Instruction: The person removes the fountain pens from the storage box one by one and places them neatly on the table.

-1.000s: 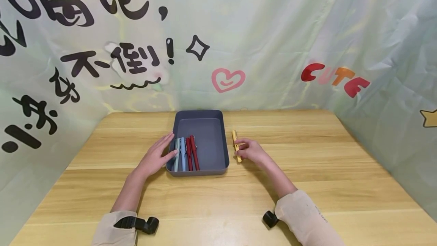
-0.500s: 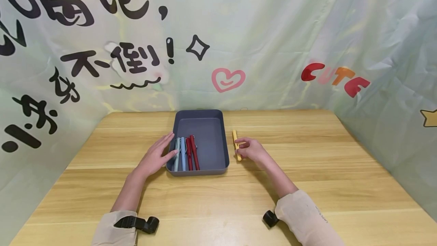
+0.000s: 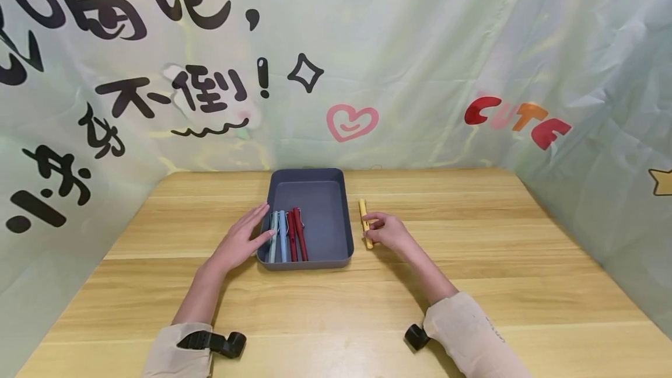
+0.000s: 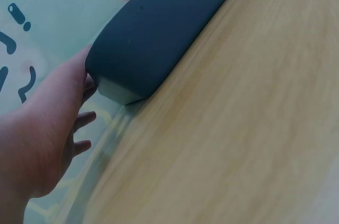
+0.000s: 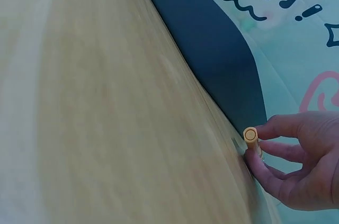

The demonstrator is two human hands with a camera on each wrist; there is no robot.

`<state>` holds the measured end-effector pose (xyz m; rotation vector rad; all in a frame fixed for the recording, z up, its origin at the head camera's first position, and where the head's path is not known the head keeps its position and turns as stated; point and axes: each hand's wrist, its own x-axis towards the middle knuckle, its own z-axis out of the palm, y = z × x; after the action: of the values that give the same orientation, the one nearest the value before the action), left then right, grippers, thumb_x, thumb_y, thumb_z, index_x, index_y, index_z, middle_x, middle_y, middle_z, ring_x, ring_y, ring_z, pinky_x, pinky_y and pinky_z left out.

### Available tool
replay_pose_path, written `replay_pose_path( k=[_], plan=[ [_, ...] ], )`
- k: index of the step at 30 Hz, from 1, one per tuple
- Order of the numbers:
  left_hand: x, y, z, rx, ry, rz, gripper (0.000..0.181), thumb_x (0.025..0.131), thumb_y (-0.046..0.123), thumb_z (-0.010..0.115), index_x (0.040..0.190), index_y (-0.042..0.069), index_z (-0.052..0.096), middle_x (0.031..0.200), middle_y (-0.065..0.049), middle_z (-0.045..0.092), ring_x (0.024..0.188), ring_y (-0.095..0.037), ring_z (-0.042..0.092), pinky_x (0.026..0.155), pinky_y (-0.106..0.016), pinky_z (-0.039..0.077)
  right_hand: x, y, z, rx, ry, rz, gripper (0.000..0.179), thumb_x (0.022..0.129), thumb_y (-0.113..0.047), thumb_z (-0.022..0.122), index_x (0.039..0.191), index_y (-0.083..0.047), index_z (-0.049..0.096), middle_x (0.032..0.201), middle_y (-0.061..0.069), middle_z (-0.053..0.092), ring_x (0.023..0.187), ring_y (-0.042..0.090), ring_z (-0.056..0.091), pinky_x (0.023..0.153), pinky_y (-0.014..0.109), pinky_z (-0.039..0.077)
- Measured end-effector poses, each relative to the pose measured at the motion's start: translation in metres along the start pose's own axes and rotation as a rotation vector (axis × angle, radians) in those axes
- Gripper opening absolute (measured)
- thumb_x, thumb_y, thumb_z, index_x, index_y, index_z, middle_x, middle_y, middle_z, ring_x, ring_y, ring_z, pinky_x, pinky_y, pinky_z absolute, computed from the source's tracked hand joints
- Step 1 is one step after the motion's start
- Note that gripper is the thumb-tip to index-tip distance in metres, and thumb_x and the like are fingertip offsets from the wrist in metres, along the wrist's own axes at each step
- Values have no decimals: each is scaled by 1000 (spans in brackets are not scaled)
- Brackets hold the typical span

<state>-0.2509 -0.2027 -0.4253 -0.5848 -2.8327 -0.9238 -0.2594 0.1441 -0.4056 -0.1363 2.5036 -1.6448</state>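
Just right of the tray, my right hand (image 3: 388, 231) pinches a yellow capped pen (image 3: 363, 209) between thumb and fingers. In the right wrist view the round end of this pen (image 5: 250, 135) points at the camera, with the fingertips around its barrel. My left hand (image 3: 238, 241) rests at the left wall of the dark blue-grey tray (image 3: 325, 265), its fingers straight along the outside and its thumb reaching over the rim. Inside, side by side at the near left, lie a pale teal pen (image 3: 272, 249), a light blue pen (image 3: 283, 244) and two dark red pens (image 3: 301, 241).
The wooden table (image 3: 336, 319) stretches in front of the tray and to both sides. A printed cloth backdrop (image 3: 409, 45) hangs behind the table and along its sides. Black wrist cameras sit on both cuffs, the left one (image 3: 231, 344) close over the tabletop.
The yellow pen has rolled a little between my right fingers, so the dark slot in its barrel no longer shows. The left hand and the tray hold their places.
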Motion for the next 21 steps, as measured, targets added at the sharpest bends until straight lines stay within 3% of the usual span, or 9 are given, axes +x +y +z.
replay_pose_path(
  k=[10,21],
  plan=[
    [0,1,-1,-10,-1,1,69,93,46,49,147,10,24,150,-9,20,135,-34,15,104,-57,14,-4,0,0,-42,0,-84,34,77,6,65,110,7,60,84,14,55,73,21,58,62,28,53],
    [1,-4,2,-32,28,74,58,95,21,50,145,6,25,149,-13,22,134,-36,17,105,-54,15,0,1,5,-151,41,-24,38,78,4,66,115,5,59,90,14,58,77,20,58,63,26,52]
  ],
)
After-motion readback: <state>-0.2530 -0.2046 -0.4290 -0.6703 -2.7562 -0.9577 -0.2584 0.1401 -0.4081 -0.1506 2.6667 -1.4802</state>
